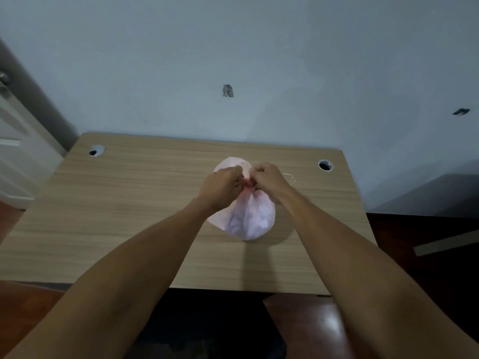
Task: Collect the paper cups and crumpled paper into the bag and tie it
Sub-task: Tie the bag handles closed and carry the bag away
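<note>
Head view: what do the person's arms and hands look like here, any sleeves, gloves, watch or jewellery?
Both forearms are bare right to the frame's bottom edge, with no sleeve showing. The left hand and right hand are gloveless. No watch, bracelet or ring shows on the wrists and hand backs visible; the fingers are mostly hidden.

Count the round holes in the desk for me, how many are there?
2. One cable hole sits near the desk's far left corner, the other cable hole near its far right corner. The arms could hide more.
</note>
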`<state>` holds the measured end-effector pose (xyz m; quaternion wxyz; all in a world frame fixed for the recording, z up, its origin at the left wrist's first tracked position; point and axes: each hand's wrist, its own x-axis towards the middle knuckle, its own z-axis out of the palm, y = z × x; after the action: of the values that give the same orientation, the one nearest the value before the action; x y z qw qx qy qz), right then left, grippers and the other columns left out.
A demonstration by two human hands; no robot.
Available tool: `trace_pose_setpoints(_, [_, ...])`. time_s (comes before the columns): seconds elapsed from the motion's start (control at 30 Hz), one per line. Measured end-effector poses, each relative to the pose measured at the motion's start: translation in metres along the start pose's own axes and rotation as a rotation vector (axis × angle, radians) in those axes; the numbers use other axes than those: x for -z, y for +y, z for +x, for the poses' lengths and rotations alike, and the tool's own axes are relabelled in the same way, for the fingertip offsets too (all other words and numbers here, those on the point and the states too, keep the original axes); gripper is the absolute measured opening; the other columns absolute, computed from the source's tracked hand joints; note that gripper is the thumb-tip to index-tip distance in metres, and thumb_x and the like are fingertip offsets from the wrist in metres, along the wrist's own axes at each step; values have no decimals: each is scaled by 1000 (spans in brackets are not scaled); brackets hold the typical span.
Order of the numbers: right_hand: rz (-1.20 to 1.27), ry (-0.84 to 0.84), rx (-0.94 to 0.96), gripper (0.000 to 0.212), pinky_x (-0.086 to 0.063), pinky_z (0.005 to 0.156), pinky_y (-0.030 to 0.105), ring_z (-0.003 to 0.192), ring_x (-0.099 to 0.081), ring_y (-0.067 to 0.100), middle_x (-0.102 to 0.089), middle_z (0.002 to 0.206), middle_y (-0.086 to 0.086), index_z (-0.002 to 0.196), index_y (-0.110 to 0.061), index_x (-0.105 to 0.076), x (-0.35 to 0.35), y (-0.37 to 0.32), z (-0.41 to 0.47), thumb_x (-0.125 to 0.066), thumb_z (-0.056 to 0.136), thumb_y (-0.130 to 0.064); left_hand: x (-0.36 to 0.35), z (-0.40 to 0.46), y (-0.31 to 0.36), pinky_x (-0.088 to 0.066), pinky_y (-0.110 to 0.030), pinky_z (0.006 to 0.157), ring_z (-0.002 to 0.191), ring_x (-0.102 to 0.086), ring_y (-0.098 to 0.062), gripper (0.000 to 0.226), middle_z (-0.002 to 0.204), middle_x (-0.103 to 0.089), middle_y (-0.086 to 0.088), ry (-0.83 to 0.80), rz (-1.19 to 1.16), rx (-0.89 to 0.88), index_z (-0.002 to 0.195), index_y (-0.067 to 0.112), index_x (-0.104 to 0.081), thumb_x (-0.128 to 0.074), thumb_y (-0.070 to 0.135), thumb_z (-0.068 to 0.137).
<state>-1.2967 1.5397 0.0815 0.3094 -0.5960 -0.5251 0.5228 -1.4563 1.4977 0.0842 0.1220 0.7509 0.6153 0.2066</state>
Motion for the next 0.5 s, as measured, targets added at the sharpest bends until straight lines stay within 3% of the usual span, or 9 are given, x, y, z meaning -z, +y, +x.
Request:
trace_pose_setpoints(0.1, [-102,-56,106,36,-56,78,36,85,-61,20,-58,112,15,114,-9,-57,-1,5,-3,-70,82,-2,4,5,-2,-43,-30,41,46,-60,-23,20,70,-65,-6,-14,-368,192,77,8,-50,-66,16,88])
trace_pose_setpoints(0.17, [-222,-49,225,38,-55,84,29,95,-61,20,-49,124,14,117,-12,-56,-4,8,-5,-64,84,3,8,6,-2,-36,-24,37,36,-54,-17,23,61,-60,-5,-36,-503,250,76,6,-49,-69,13,85])
trace_pose_setpoints(0.27, [-273,-6,318,33,-51,80,12,100,-62,16,-41,124,6,113,-16,-56,-7,14,-9,-59,89,6,13,10,-4,-31,-22,38,34,-46,-14,25,48,-48,-4,-82,-659,349,74,10,-46,-69,5,82])
trace_pose_setpoints(0.37, [-288,37,336,29,-51,84,21,94,-63,16,-45,118,3,104,-18,-59,-6,20,-9,-61,87,6,18,11,-16,-26,-21,38,34,-34,-15,37,45,-39,-4,-88,-883,432,66,13,-41,-69,-6,81])
trace_pose_setpoints(0.5, [-310,18,351,23,-54,84,31,96,-64,20,-57,109,5,90,-20,-60,-12,22,-10,-67,85,1,16,9,-24,-22,-19,39,35,-25,-16,47,41,-36,-1,-121,-1040,417,49,12,-36,-58,-9,85])
